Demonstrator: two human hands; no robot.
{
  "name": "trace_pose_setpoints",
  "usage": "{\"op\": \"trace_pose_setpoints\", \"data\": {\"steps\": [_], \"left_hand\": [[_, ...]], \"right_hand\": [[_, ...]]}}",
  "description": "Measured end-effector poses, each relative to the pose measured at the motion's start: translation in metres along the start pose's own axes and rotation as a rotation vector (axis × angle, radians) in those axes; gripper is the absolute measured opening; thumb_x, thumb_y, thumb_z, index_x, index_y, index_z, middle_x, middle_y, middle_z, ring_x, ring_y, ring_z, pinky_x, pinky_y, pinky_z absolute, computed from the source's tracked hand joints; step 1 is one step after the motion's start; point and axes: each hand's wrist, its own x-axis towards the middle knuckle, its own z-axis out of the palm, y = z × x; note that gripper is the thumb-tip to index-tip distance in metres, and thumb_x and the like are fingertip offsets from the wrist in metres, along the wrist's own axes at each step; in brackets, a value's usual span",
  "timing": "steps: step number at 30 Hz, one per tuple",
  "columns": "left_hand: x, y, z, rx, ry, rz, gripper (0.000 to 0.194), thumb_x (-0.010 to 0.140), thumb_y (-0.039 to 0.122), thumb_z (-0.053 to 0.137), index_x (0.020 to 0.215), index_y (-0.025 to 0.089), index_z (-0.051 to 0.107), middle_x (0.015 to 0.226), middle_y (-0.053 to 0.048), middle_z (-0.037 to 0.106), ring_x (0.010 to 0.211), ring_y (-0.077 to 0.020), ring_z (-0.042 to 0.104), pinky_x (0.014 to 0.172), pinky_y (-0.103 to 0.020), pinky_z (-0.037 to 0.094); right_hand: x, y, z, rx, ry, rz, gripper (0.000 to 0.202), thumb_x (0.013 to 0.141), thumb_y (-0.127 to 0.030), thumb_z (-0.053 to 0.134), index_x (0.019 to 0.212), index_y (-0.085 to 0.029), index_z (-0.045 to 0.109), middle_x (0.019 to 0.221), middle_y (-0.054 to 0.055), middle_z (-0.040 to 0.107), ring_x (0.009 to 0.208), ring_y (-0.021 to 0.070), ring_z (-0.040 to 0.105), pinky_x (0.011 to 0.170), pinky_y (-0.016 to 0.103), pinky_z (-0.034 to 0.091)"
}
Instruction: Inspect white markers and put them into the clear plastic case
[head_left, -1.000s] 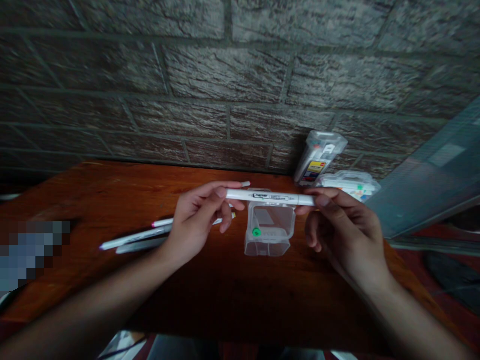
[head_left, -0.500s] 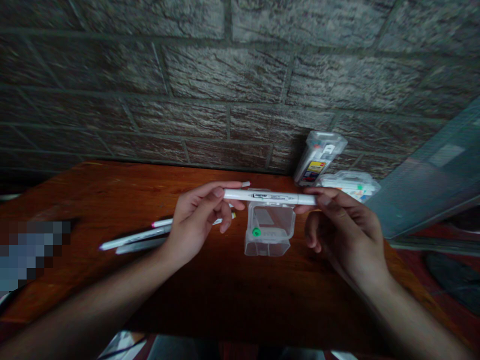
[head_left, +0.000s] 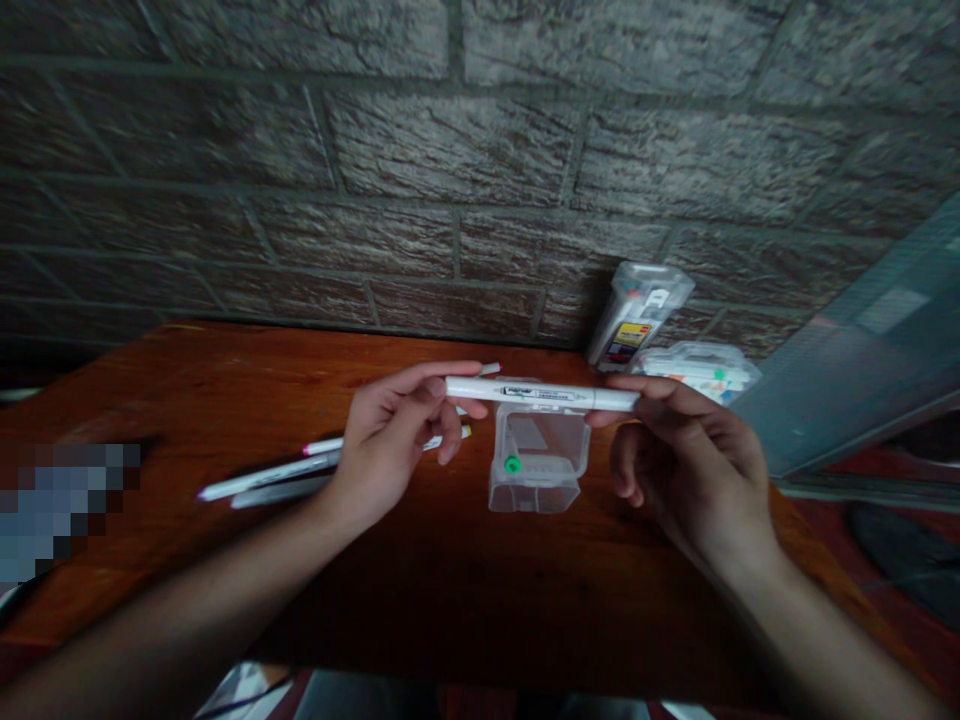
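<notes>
The white cylindrical marker with black printing (head_left: 541, 394) was held almost horizontally above the tabletop of reddish-brown wood (head_left: 187, 400). The left hand (head_left: 382, 445) pinched its left end between the thumb and the fingers, and the right hand (head_left: 701, 465) pinched its right end in the same way; the lower fingers of both hands were curled. Below the marker, a small box of transparent plastic (head_left: 536, 495) was standing, with a green round piece (head_left: 513, 464) visible at its left side. Several slim pale markers (head_left: 266, 474) were lying near the left hand, partly hidden by it. Behind the right hand, a tall transparent case with a yellow label (head_left: 641, 315) stood near the grey brick wall (head_left: 450, 150), beside a lower transparent case with white contents (head_left: 701, 372).
</notes>
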Motion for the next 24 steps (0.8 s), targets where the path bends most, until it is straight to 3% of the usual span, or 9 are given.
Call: {"op": "trace_pose_setpoints", "data": {"steps": [24], "left_hand": [[-0.0003,0.0018,0.0018,-0.060,-0.014,-0.006,0.026,0.099,0.023,0.065,0.114,0.016,0.086,0.084,-0.012,0.082,0.047,-0.0092,0.056,0.046,-0.022,0.045]], "right_hand": [[0.0003,0.0011,-0.0013,0.077,-0.015,-0.004,0.017,0.099,-0.023,0.067,0.105,-0.023,0.083,0.087,0.006,0.085,0.037,0.0111,0.063,0.031,0.018,0.045]]}}
